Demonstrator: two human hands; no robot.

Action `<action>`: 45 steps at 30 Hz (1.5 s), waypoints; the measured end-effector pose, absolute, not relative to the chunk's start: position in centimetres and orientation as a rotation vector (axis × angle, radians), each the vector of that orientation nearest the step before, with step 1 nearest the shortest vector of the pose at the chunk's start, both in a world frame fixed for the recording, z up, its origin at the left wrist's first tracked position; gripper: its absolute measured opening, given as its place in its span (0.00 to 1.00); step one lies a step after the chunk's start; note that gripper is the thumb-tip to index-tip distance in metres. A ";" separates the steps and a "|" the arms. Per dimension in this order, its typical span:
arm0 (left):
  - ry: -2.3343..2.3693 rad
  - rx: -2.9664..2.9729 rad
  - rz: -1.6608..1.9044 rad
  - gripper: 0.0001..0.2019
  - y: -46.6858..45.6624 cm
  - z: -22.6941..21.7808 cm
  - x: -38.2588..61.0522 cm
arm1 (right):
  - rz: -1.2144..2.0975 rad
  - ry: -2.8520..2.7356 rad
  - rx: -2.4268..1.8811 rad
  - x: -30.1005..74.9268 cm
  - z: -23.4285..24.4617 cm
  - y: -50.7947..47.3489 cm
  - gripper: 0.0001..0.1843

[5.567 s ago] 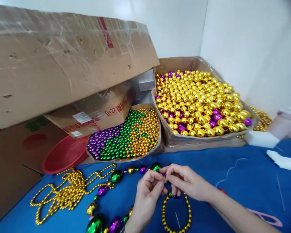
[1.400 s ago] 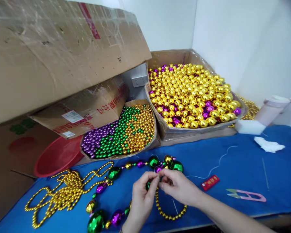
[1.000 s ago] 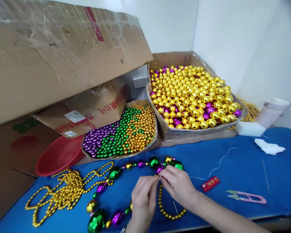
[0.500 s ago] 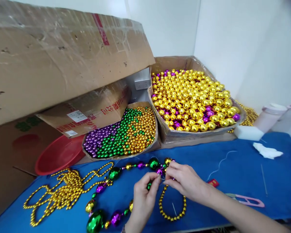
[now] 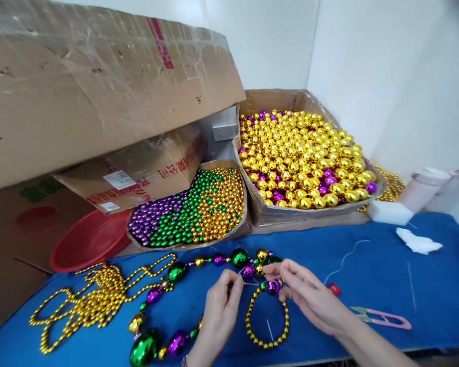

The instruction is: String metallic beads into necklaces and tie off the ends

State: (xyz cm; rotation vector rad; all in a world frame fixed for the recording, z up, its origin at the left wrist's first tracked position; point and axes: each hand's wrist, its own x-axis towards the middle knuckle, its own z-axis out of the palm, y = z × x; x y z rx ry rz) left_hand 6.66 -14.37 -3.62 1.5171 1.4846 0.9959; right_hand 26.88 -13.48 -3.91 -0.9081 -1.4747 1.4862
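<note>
My left hand point(image 5: 221, 300) pinches a thin clear string point(image 5: 252, 283) between thumb and index finger. The string runs across to my right hand point(image 5: 309, 295), whose bent fingers hold its other part. Just beneath the fingers are a purple bead point(image 5: 272, 287) and a small green bead, at the top of a ring of small gold beads point(image 5: 248, 321). Behind my hands, a bead necklace point(image 5: 178, 272) of large green, purple and gold beads curves over the blue cloth. My left hand and wrist hide part of it.
Tangled gold bead strands point(image 5: 95, 295) lie left, near a red basin point(image 5: 87, 247). Cardboard boxes of small beads point(image 5: 191, 209) and larger gold beads point(image 5: 298, 153) stand behind. Pink thread snips point(image 5: 386, 319), a red tag point(image 5: 334, 289) and white tissue point(image 5: 418, 241) lie right on the blue cloth point(image 5: 382, 275).
My hands have moved apart, stretching the string between them. My right fingers have loosened from a tight pinch and turned, uncovering the purple bead. The view has shifted slightly.
</note>
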 end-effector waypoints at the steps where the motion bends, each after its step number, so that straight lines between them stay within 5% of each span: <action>1: 1.410 1.391 0.987 0.12 -14.4 -3.9 6.6 | 1.595 -1.243 -0.829 26.6 -4.5 -13.7 0.10; 9: 0.837 0.715 1.096 0.09 -13.8 -4.2 8.2 | 1.728 -0.766 -0.680 25.8 -5.2 -14.0 0.12; 17: 1.047 1.256 1.036 0.13 -13.2 -3.9 7.7 | 1.702 -1.147 -0.818 26.3 -4.4 -14.3 0.15; 25: 1.086 1.175 0.986 0.14 -14.7 -6.2 6.8 | 1.645 -1.537 -1.004 26.8 -4.9 -15.0 0.16; 33: 1.147 1.501 1.095 0.09 -14.4 -1.3 7.7 | 1.270 -1.984 -1.101 26.1 -1.7 -13.8 0.11; 45: 1.060 1.478 1.114 0.17 -15.5 -4.3 10.8 | 1.144 -1.882 -1.021 24.2 1.7 -12.5 0.14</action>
